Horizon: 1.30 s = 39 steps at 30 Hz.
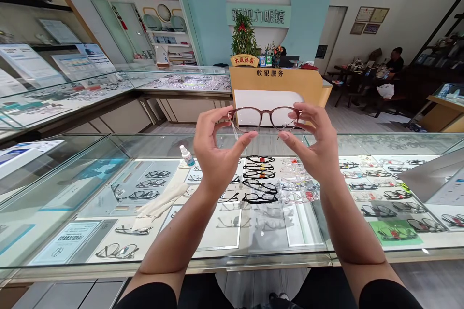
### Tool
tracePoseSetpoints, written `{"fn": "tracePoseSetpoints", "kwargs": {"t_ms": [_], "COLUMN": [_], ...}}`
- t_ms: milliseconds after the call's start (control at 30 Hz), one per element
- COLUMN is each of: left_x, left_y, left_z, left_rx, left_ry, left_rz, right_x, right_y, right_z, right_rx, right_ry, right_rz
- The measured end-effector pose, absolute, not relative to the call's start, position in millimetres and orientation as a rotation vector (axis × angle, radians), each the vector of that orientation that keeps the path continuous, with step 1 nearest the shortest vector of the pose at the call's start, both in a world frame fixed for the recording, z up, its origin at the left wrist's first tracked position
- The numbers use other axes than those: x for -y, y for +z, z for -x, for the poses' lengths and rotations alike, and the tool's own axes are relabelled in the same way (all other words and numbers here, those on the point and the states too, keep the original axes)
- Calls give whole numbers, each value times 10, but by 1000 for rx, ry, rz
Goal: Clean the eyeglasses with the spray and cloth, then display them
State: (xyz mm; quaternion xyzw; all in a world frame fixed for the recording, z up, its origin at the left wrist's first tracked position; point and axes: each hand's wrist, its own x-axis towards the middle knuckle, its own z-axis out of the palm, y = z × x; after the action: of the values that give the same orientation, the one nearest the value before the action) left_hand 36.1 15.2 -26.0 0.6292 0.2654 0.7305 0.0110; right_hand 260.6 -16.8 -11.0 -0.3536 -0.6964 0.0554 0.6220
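A pair of eyeglasses (pixel 266 112) with a dark reddish-brown frame is held up level in front of me, above the glass display counter. My left hand (pixel 221 142) pinches the left end of the frame, thumb below and fingers above. At the other end, my right hand (pixel 311 140) grips the frame the same way. A small white tag (pixel 235 131) hangs by the left lens. Below the hands, a column of black-framed glasses (pixel 259 198) sits in the counter. Near my left wrist lie a beige cloth (pixel 165 201) and a small spray bottle (pixel 187 156).
The glass counter (pixel 239 261) runs across in front of me, with several rows of glasses on both sides. A white panel (pixel 435 178) stands at the right. Further back are a yellow cashier desk (pixel 315 82), a plant (pixel 243 36) and a seated person (pixel 395 62).
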Motion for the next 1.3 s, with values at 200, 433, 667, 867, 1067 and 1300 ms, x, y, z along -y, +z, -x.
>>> {"fn": "tracePoseSetpoints", "kwargs": {"t_ms": [200,433,667,867,1067,1300], "left_x": [-194,-302,-331,-373,-407,-435], "left_y": [-304,-340,-357,-373,-372,-386], "left_z": [-352,-364,-385,-389,-361,-344], "left_rx": [-921,-932,-917,-873,-829,-760], "left_ry": [2421,2414,2353,2296,2247,2235], "left_rz": [-2025,-1996,-1902,-1807,-1783,-1785], "right_x": [116,49,29,64,109,123], "right_y": [-204,-254,-265,-252,-226,-214], "right_z": [-2494,-2447,-2434,-2437,-2438,-2443], "right_rx": [1534,1501,1494,1494,1492,1500], "right_ry": [121,-7,-76,-133,-203,-261], "right_rz": [869,896,884,880,870,872]}}
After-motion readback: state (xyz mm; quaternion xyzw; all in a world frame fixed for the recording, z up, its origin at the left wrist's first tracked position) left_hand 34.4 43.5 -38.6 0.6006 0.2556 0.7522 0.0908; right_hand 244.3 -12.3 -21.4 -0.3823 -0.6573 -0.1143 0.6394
